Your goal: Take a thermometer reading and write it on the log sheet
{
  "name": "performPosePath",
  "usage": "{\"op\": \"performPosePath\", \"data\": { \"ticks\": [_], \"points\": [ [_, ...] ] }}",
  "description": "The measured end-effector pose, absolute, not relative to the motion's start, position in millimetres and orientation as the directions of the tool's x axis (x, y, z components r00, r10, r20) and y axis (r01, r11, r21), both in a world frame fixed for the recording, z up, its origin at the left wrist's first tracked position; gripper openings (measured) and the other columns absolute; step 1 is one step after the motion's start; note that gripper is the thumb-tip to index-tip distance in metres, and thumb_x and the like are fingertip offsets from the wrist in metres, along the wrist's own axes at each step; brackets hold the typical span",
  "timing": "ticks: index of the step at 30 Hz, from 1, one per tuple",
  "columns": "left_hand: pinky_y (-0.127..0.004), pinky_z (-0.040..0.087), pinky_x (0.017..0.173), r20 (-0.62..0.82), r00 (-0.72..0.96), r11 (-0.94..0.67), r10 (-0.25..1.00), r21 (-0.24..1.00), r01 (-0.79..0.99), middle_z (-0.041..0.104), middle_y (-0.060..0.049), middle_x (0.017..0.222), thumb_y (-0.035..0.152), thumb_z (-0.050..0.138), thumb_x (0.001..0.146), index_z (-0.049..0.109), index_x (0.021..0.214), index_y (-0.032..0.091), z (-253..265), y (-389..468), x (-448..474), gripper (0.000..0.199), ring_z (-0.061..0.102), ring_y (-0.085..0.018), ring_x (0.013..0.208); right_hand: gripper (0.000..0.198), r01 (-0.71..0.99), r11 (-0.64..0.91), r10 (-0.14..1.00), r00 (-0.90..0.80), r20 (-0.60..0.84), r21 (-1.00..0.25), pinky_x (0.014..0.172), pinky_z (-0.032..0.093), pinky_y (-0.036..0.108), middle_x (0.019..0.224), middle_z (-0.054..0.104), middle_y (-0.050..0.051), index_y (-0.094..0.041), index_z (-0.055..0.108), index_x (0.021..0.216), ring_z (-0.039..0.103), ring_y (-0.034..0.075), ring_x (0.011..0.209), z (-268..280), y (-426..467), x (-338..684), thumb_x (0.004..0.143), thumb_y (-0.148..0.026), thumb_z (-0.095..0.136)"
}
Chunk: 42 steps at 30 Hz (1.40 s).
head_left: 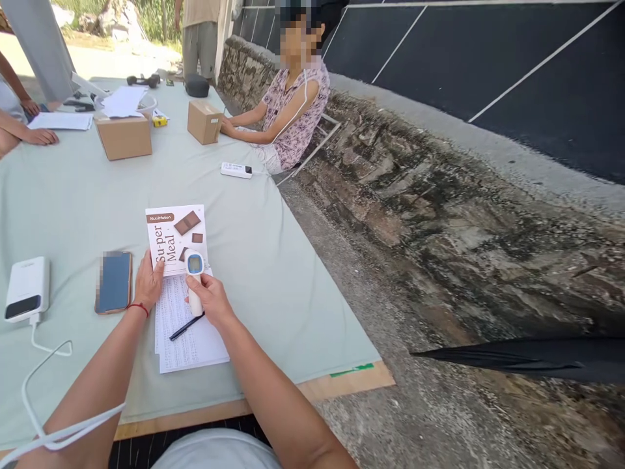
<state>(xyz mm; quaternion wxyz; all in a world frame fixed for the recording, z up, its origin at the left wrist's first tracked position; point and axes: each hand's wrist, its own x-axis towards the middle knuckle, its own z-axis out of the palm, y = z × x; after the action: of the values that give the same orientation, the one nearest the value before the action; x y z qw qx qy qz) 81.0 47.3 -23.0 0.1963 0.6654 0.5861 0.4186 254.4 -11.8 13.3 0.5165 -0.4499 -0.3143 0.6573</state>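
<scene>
My right hand is closed round the handle of a white infrared thermometer, whose blue-framed display faces up at me. My left hand grips the lower left edge of a white and brown "Su-per Meal" box, thumb on its front. The thermometer's head overlaps the box's lower right corner; whether they touch I cannot tell. Below both hands lie printed sheets with a dark pen across them. Just left of my left hand a phone rests on the cloth.
A white power bank with a cable lies on the left. Two cardboard boxes and a white device sit farther up the table. A person sits at the right side; another person's hand rests at far left.
</scene>
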Motion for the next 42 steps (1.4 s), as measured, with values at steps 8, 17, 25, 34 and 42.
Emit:
{"op": "performPosePath", "data": {
  "ticks": [8,17,25,34,42],
  "points": [
    [-0.053,0.045,0.103,0.323,-0.037,-0.237,0.946,0.762,0.602,0.063,-0.016,0.13,0.065,0.033,0.097,0.05,0.139,0.019,-23,47,81,0.064,0.058,-0.034,0.122,0.056,-0.373,-0.271,0.961,-0.056,-0.27,-0.887,0.052,0.051,0.029,0.06,0.05,-0.006,-0.02,0.059,0.068,0.048,0.01,0.053,16,-12,256,0.05,-0.067,0.084],
    [-0.054,0.044,0.103,0.32,-0.026,-0.246,0.947,0.774,0.584,0.062,-0.018,0.132,0.066,0.034,0.096,0.049,0.138,0.017,-20,45,83,0.066,0.058,-0.035,0.123,0.055,-0.386,-0.279,0.958,-0.048,-0.283,-0.879,0.053,0.051,0.029,0.061,0.051,-0.006,-0.02,0.06,0.069,0.049,0.011,0.053,14,-12,256,0.049,-0.065,0.085],
    [-0.053,0.045,0.102,0.295,-0.02,-0.232,0.955,0.792,0.565,0.064,-0.017,0.13,0.075,0.044,0.088,0.051,0.136,0.017,-19,45,83,0.075,0.059,-0.036,0.121,0.053,-0.395,-0.297,0.95,-0.026,-0.312,-0.869,0.052,0.048,0.028,0.062,0.054,-0.006,-0.02,0.063,0.073,0.05,0.011,0.053,23,-16,256,0.048,-0.059,0.087],
    [-0.053,0.046,0.102,0.286,-0.051,-0.209,0.957,0.799,0.563,0.064,-0.015,0.132,0.071,0.05,0.088,0.05,0.138,0.019,-23,47,82,0.071,0.059,-0.036,0.122,0.048,-0.38,-0.253,0.964,-0.023,-0.264,-0.89,0.052,0.047,0.027,0.064,0.057,-0.004,-0.02,0.062,0.072,0.052,0.012,0.055,47,-33,267,0.051,-0.057,0.085],
    [-0.052,0.05,0.099,0.236,-0.045,-0.18,0.971,0.84,0.512,0.066,-0.013,0.129,0.068,0.071,0.074,0.042,0.145,0.021,-19,47,81,0.09,0.062,-0.037,0.121,0.043,-0.171,-0.141,0.988,0.031,-0.148,-0.975,0.066,0.05,0.031,0.077,0.066,0.0,-0.02,0.071,0.091,0.059,0.016,0.068,39,-38,296,0.063,-0.052,0.08]
  ]
}}
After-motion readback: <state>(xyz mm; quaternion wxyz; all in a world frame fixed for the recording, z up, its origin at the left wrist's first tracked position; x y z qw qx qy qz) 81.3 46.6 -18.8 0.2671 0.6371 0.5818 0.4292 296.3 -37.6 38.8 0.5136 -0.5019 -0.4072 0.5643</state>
